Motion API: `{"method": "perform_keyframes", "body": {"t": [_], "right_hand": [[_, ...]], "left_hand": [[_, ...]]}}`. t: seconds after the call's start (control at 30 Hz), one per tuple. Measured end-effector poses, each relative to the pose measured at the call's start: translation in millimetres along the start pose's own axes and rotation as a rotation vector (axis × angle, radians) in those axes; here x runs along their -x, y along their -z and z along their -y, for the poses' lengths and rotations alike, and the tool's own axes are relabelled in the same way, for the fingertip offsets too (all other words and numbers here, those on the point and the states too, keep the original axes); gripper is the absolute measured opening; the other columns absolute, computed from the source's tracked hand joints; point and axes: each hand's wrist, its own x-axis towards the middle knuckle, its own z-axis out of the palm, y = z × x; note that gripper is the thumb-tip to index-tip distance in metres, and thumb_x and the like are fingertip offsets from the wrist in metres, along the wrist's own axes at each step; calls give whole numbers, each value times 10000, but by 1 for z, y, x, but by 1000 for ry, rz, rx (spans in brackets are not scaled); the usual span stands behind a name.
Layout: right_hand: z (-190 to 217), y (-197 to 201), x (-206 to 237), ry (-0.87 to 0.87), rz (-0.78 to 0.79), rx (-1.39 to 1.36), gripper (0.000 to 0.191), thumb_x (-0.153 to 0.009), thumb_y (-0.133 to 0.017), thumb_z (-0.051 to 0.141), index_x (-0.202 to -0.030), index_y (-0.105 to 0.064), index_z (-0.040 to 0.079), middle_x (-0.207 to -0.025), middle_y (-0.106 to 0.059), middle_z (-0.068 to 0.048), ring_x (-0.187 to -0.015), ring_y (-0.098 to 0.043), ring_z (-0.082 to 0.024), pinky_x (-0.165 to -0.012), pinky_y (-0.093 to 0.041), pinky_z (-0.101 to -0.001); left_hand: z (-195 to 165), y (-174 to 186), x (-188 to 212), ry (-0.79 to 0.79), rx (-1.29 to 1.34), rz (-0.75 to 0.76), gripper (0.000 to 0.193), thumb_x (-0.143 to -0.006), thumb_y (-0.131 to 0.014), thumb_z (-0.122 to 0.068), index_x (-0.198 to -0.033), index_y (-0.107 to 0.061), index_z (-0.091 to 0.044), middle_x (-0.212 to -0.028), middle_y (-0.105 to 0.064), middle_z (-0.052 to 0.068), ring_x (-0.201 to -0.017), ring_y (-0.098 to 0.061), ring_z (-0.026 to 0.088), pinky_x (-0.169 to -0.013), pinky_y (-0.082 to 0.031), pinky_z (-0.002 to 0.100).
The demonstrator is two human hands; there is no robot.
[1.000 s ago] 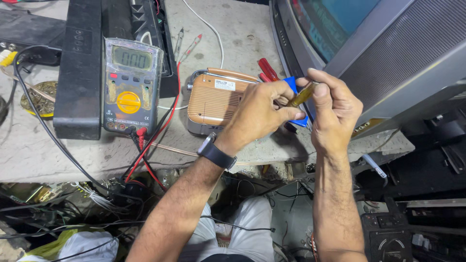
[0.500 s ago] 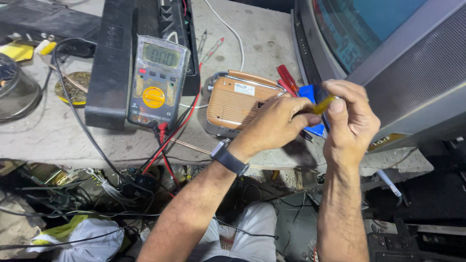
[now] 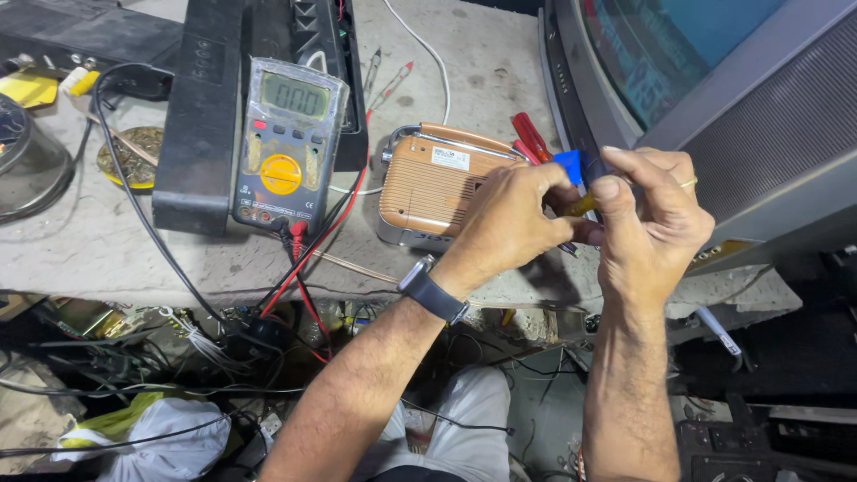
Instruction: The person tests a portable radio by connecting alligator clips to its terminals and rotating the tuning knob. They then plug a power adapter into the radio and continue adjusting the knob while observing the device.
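Both hands meet above the worktop (image 3: 107,250) edge, right in front of the grey television (image 3: 759,116). The left hand (image 3: 509,223) has its grip pressed together, pinching one end of a small yellow-handled tool (image 3: 582,205); the right hand (image 3: 656,223) curls its grip round the other end, thumb pressed on top. Just behind the grips lie a blue piece (image 3: 569,166) and red-handled screwdrivers (image 3: 531,136); just left of the left grip sits a small brown radio (image 3: 433,183). Farther left stands the multimeter (image 3: 287,143), red and black leads trailing off the worktop. Compared with half a second ago, the hands hold the same pinch on the tool; the view has drifted slightly right, so the round tin sits nearer the left edge.
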Motion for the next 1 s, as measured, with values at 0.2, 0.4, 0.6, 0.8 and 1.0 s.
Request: {"method": "perform_keyframes", "body": {"t": [0.2,0.4,0.6,0.8,1.0], "right_hand": [[1,-2,-1,-145,6,-245,251,-1013,-681,222,-1176,-697,32,-1214,-676,-48,-1126,-691,-150,-1024,-552,-282],[2,4,-1,-10,11,-16,212,-1082,-754,153,-1202,-729,-20,-1103,-681,-120,-1042,-606,-170,-928,-495,-276],[-2,3,-1,-19,36,-96,269,-1085,-652,190,-1274,-702,5,-1253,-707,-103,-1238,-631,-162,-1121,-509,-296],[-5,4,2,-118,20,-156,294,-1099,-731,185,-1326,-709,0,-1096,-694,-126,-1049,-637,-156,-923,-534,-267],[-6,2,0,-28,27,-106,329,-1073,-684,213,-1334,-686,13,-1283,-650,-127,-1188,-612,-159,-1040,-509,-276]], "left_hand": [[8,12,-1,-26,155,200,282,-943,-706,-303,-1007,-705,-28,-722,-644,84,-653,-622,176,-640,-488,342],[-4,9,3,108,50,108,476,-691,-913,-322,-995,-704,-22,-714,-673,52,-624,-611,128,-580,-492,319],[-7,14,2,167,191,231,316,-884,-764,-277,-1112,-749,-58,-683,-652,58,-601,-572,128,-557,-439,344],[1,14,7,-57,206,128,492,-794,-833,-239,-1202,-650,-32,-843,-695,47,-626,-529,137,-551,-467,334],[0,9,5,48,159,97,307,-808,-817,-269,-1028,-732,-73,-857,-774,26,-639,-597,130,-587,-479,339]]}}
